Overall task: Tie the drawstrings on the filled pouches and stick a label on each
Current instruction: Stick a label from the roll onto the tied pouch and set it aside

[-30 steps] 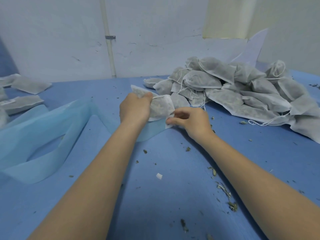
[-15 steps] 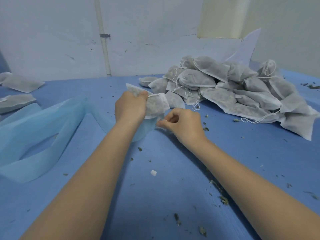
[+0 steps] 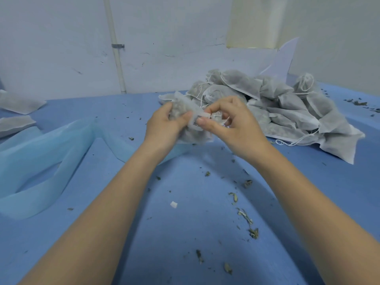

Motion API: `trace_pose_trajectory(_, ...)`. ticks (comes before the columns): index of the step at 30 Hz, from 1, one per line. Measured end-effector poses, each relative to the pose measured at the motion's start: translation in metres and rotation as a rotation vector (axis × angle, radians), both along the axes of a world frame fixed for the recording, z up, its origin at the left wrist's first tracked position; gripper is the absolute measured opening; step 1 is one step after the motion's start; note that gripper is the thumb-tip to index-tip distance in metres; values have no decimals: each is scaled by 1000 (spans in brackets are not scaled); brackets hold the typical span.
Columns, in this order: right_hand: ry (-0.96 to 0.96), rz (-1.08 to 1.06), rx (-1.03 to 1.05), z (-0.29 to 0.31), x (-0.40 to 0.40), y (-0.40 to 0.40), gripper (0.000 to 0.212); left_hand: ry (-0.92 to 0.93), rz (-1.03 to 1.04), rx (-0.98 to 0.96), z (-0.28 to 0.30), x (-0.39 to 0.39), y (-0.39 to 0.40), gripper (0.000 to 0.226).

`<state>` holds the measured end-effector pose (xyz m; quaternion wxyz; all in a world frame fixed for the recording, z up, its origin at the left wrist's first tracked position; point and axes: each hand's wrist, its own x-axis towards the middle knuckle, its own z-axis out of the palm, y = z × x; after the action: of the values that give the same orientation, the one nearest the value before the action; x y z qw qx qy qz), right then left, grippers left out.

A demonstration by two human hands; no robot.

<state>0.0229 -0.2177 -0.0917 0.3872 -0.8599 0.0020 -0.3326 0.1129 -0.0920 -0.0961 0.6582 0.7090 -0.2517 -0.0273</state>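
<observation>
Hands meet above the blue bench, both working one filled pouch. The left hand has its fingers curled round the pouch's left side, thumb pressed on the front, so its grip is grasping the pouch. The pouch is a soft, grey-white bag of thin non-woven cloth, lumpy with dark dried bits that show through the fabric, and it is lifted just clear of the bench. The right hand pinches a small white rectangular label between thumb and fingers, so its grip is grasping the label, which lies against the pouch's upper front beside the left thumb; thin white string shows near the right fingers. Behind the hands, to the right, a heap of pouches of the same cloth lies slumped on the bench, some with white drawstrings trailing out. A long band of pale blue, translucent cloth curls across the bench's left side. Two flat grey pouches lie at the far left edge. Dry leaf crumbs and a small white scrap speckle the matte bench surface.
</observation>
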Motion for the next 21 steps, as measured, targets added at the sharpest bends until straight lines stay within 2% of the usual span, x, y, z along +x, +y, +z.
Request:
trace_pose_trajectory(4,-2,-44,25,0,-1,-10,23,8,-82,16,-2,-7,-6,24)
trace_pose_trajectory(11,1,-90,64,-1,0,-13,18,101,-193,-81,-2,-9,-8,15)
trace_pose_trajectory(15,15,-106,65,-4,-2,-13,23,126,-276,-105,-2,-8,-6,29)
trace_pose_trajectory(17,-3,-100,81,-5,-3,-14,24,85,-322,-63,-3,-8,-4,29)
trace_pose_trajectory(20,31,-8,221,-5,-4,-16,44,20,-318,-14,-6,-8,-5,26)
trace_pose_trajectory(21,51,41,297,-5,-4,-16,41,11,-314,-13,-6,-8,-6,25)
